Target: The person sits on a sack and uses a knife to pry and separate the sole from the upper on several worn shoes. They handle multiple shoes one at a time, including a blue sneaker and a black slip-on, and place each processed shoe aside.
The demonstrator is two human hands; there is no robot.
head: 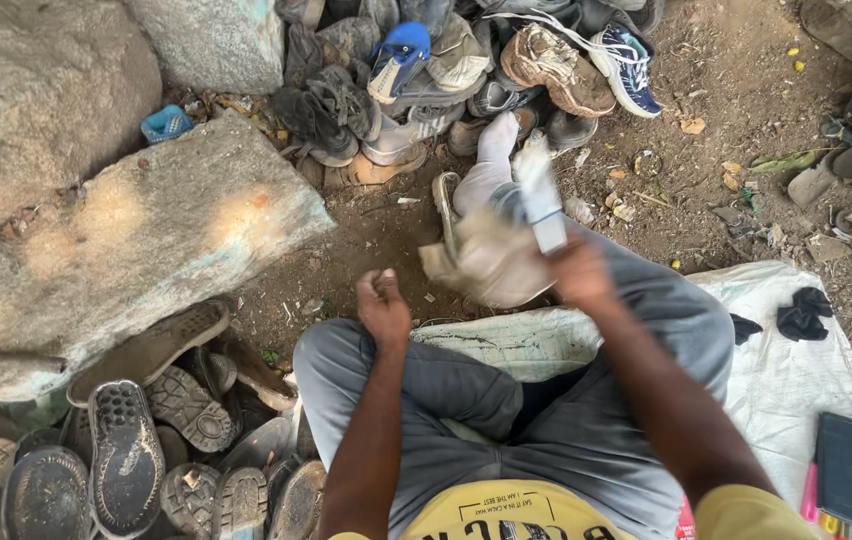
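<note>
I sit on the ground with my knees apart. My right hand (580, 268) grips a worn pale shoe (491, 262) together with a white strip-like piece (542, 205); both are blurred by motion. The shoe hangs over my right knee, in front of my socked foot (491, 155). My left hand (383, 305) hovers above my left knee with its fingers curled in a loose fist and nothing visible in it. The two hands are about a hand's width apart.
A heap of worn shoes (466, 70) lies ahead. Loose shoe soles (126, 455) are piled at lower left beside large rocks (146, 235). A white sack mat (786, 380) on the right carries a dark phone (849, 470) and a black cloth (804, 312).
</note>
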